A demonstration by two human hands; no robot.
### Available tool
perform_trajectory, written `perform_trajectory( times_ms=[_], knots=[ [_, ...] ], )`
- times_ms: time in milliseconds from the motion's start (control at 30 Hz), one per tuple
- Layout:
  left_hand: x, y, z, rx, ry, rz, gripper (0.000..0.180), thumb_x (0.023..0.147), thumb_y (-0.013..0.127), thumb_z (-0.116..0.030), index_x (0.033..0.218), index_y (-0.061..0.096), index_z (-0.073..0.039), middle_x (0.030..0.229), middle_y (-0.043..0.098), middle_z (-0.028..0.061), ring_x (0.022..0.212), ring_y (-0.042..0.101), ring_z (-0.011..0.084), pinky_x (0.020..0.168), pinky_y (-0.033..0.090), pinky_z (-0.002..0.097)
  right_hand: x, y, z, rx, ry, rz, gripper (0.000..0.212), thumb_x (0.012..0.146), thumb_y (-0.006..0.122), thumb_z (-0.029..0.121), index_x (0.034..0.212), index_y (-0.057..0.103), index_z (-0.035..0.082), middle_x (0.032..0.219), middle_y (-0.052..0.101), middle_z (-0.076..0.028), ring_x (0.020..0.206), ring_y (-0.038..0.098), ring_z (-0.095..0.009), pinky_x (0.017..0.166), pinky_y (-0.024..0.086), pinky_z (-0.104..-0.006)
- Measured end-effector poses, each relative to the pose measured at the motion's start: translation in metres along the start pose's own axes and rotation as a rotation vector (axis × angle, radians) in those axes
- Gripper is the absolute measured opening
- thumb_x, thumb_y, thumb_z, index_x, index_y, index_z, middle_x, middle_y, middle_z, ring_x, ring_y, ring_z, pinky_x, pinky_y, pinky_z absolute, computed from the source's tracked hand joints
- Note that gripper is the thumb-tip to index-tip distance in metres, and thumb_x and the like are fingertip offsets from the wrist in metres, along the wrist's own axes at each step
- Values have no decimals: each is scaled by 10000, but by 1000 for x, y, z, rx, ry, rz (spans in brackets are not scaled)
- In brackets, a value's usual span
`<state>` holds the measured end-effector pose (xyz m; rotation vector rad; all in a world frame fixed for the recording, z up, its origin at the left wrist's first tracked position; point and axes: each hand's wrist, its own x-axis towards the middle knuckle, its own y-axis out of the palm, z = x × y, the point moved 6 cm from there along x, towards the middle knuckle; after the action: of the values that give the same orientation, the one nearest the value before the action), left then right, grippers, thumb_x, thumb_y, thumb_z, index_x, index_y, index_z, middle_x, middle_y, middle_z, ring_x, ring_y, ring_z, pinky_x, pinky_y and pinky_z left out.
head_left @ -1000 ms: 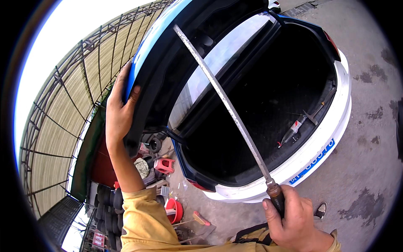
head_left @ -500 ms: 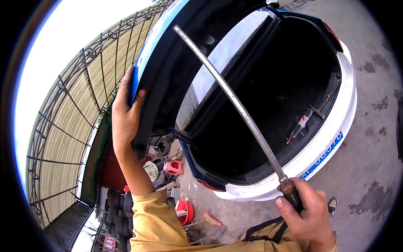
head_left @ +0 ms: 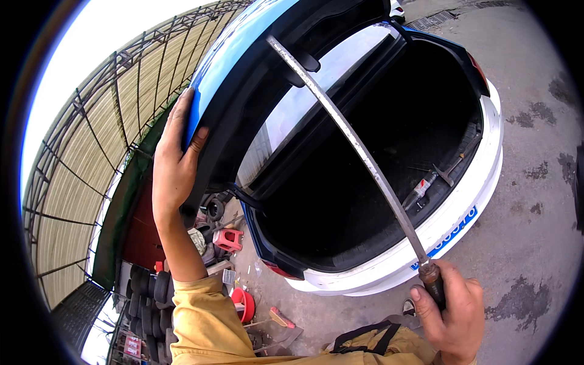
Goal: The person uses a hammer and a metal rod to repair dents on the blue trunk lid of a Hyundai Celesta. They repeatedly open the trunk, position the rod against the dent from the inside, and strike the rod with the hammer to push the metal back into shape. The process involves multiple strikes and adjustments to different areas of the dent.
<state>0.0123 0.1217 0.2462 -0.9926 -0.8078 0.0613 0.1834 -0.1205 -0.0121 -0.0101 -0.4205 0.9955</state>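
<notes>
My left hand [head_left: 173, 173] grips the edge of the raised trunk lid [head_left: 234, 131] of a blue-and-white car, fingers on the blue outer face and thumb on the black inner side. My right hand [head_left: 453, 313] is wrapped round the dark handle of a long metal pry bar [head_left: 365, 155]. The bar slants up and left across the open trunk [head_left: 359, 201], its far tip appearing against the lid's inner side; whether it touches is unclear. A hammer [head_left: 449, 173] and a clear bottle with a red-and-white label [head_left: 420, 191] lie inside the trunk by the rear sill.
The white rear bumper [head_left: 389, 277] curves in front of me. On the left are stacked tires [head_left: 149, 304], a red stool [head_left: 228, 239], a red basin [head_left: 244, 304] and a brush [head_left: 281, 317]. A metal-framed canopy [head_left: 91, 158] stands beyond. Stained concrete [head_left: 523, 243] spreads right.
The car has shifted left in view. More of the lid's blue outer face shows, and the bar's tip appears farther right along the inner side. Both hands keep their grip.
</notes>
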Motion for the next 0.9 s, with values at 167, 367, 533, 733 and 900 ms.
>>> perform_trajectory(
  times_ms=[167, 367, 533, 733, 900],
  knots=[
    [-22, -5, -3, 132, 54, -18, 608, 944, 614, -115, 1515, 408, -73, 1540, 431, 166, 1443, 383, 333, 1186, 290, 406, -13, -7, 7, -254, -124, -61, 317, 900, 711, 111, 1176, 609, -4, 796, 677, -157, 664, 696, -252, 579, 509, -370],
    [-35, 5, -27, 212, 77, -101, 647, 894, 680, -124, 1496, 443, -110, 1524, 446, 155, 1416, 400, 361, 1174, 325, 445, 6, -54, -20, -214, 56, 13, 265, 858, 746, 103, 1048, 634, -45, 690, 639, -95, 536, 623, -178, 525, 463, -300],
    [-53, 3, -46, 234, 41, -67, 683, 857, 713, -140, 1484, 449, -77, 1518, 444, 170, 1411, 408, 371, 1167, 334, 467, -17, -17, -20, 74, 267, 78, 204, 937, 700, 170, 1011, 644, -11, 546, 572, -16, 465, 560, -91, 459, 416, -257],
    [-74, 20, -56, 169, 66, -60, 724, 792, 684, -3, 1475, 453, -62, 1511, 445, 185, 1405, 411, 388, 1168, 330, 487, -52, -16, -23, 3, 313, 4, 207, 945, 703, 187, 1007, 646, -2, 531, 552, 7, 435, 530, -77, 434, 394, -248],
    [-87, 32, -63, 119, 108, -53, 635, 821, 593, 14, 1444, 475, -17, 1509, 443, 207, 1400, 414, 411, 1161, 318, 527, -33, -45, -64, -158, 215, -54, 209, 964, 678, 185, 972, 646, -21, 567, 517, 22, 446, 452, -52, 426, 332, -242]
  ],
)
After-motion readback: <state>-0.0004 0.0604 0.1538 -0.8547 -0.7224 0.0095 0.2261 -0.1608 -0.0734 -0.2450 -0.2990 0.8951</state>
